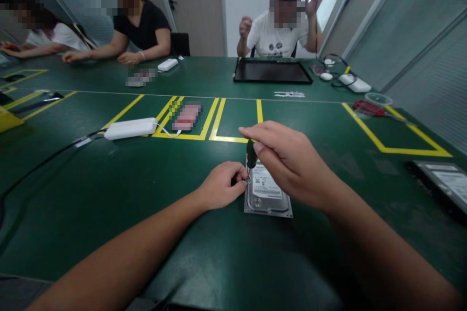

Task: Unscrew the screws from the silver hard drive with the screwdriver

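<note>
A silver hard drive (pixel 268 197) with a white label lies flat on the green table (pixel 146 194) in front of me. My right hand (pixel 288 160) is closed round a small black-handled screwdriver (pixel 251 154), held upright with its tip at the drive's left edge. My left hand (pixel 221 184) rests on the table left of the drive, fingers pinched together at the screwdriver's tip; what they pinch is too small to make out.
A white power bank (pixel 130 128) with a cable lies left of the yellow floor-tape boxes. Another hard drive (pixel 443 182) sits at the right edge. A black tablet (pixel 272 72), red-handled pliers (pixel 368 108) and three seated people are at the far side.
</note>
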{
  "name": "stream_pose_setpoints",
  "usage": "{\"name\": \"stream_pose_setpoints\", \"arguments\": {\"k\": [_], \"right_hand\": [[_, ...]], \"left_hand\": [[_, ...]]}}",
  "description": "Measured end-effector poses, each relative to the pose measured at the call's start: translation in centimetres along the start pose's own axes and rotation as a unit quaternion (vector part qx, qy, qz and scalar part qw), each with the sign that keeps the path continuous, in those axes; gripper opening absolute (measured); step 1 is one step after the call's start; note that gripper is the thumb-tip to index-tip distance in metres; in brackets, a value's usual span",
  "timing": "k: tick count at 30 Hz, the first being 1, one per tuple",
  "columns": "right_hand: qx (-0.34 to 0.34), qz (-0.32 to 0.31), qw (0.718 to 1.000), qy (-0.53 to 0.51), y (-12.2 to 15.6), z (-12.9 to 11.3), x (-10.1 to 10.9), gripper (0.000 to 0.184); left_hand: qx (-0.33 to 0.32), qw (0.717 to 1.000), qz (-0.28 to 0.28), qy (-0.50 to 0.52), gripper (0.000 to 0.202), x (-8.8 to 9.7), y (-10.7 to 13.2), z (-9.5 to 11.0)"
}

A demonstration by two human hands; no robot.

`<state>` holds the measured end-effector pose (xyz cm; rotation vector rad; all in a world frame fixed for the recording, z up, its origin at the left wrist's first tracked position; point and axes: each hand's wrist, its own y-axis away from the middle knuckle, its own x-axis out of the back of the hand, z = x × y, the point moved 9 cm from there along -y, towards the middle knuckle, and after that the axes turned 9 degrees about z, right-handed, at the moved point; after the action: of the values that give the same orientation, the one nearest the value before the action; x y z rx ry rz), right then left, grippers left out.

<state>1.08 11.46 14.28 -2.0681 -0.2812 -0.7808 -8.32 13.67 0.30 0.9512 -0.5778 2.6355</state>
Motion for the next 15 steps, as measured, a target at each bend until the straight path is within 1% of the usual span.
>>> {"name": "stream_pose_setpoints", "arguments": {"k": [1, 3, 6, 9, 12, 15], "right_hand": [[0.004, 0.001, 1.000, -0.001, -0.02, -0.09, 0.08, 0.033], [0.004, 0.009, 1.000, 0.005, -0.08, -0.09, 0.27, 0.027], [-0.015, 0.026, 0.999, 0.024, -0.14, 0.23, 0.54, 0.018], [-0.032, 0.037, 0.998, 0.035, -0.05, 0.47, 0.71, 0.019], [-0.026, 0.040, 0.998, 0.036, 0.05, 0.35, 0.76, 0.024], [-0.016, 0.043, 0.998, 0.042, 0.05, 0.22, 0.82, 0.019]], "left_hand": [[0.000, 1.000, -0.001, 0.000, 0.004, -0.02, 0.00, 0.00], [0.000, 1.000, -0.002, 0.000, 0.003, -0.08, 0.00, -0.02], [0.002, 1.000, -0.002, -0.002, 0.002, -0.15, -0.03, -0.10], [0.001, 1.000, -0.001, -0.007, 0.002, -0.15, -0.06, -0.12], [-0.001, 1.000, 0.000, -0.007, 0.003, -0.11, -0.05, -0.06], [0.001, 1.000, -0.001, -0.006, 0.003, -0.13, 0.01, -0.07]]}}
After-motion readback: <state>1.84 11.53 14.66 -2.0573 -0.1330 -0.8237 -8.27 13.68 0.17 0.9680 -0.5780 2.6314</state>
